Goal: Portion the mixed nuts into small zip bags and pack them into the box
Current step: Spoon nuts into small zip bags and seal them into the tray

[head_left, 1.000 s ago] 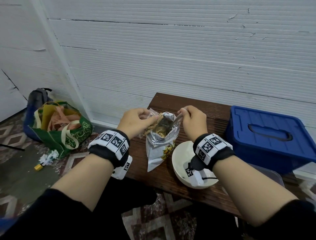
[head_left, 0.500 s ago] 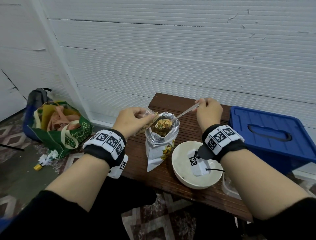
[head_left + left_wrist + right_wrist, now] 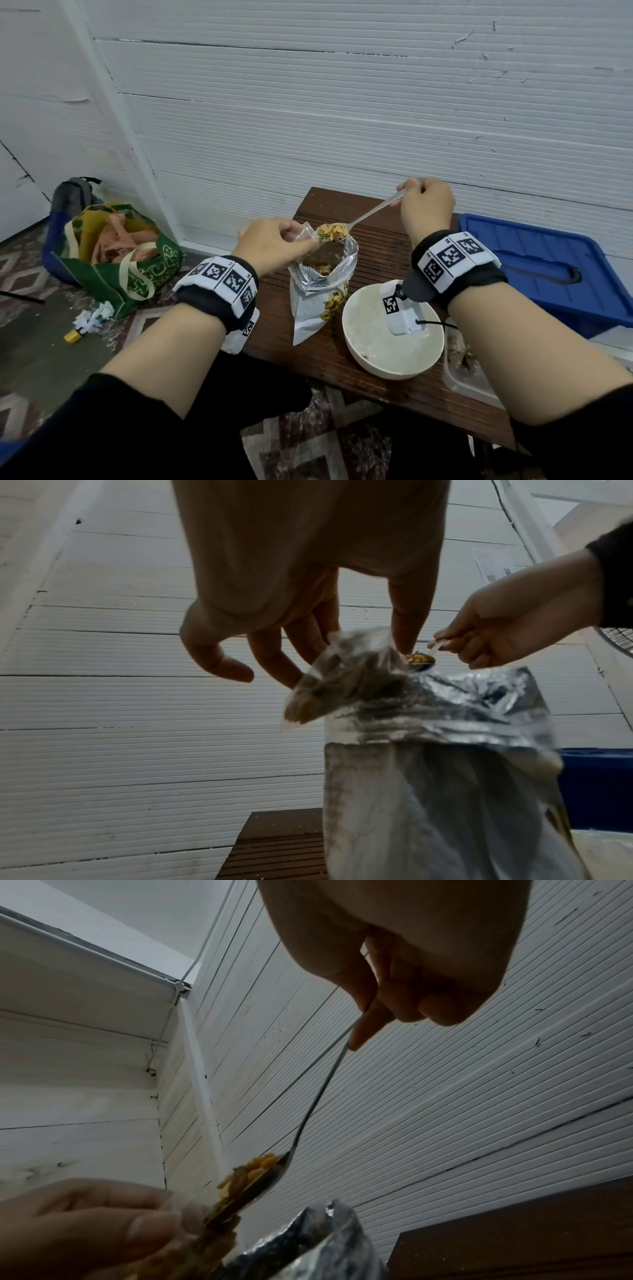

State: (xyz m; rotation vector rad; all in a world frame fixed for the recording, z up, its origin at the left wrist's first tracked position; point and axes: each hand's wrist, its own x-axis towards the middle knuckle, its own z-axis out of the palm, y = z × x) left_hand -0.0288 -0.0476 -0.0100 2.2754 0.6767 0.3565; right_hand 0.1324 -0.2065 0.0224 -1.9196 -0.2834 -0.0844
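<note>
An open silver foil bag of mixed nuts (image 3: pixel 318 294) stands on the dark wooden table (image 3: pixel 376 246). My left hand (image 3: pixel 294 240) pinches a small clear zip bag (image 3: pixel 306 232) at the foil bag's left rim; in the left wrist view the zip bag (image 3: pixel 342 680) hangs from thumb and fingers. My right hand (image 3: pixel 406 192) grips the handle end of a metal spoon (image 3: pixel 370 214). Its bowl, heaped with nuts (image 3: pixel 332 232), sits above the foil bag and touches the zip bag's mouth. The right wrist view shows the loaded spoon (image 3: pixel 318 1096) tilted down toward the left hand (image 3: pixel 85 1218).
A white bowl (image 3: pixel 356 346) sits right of the foil bag, under my right wrist. A blue lidded box (image 3: pixel 534 267) stands at the table's right end, with a clear plastic container (image 3: pixel 462 377) in front of it. A green tote bag (image 3: pixel 116 260) lies on the floor at left.
My right hand has risen up and to the right, lifting the spoon out of the foil bag full of nuts. The left hand has stayed at the bag's rim with the zip bag.
</note>
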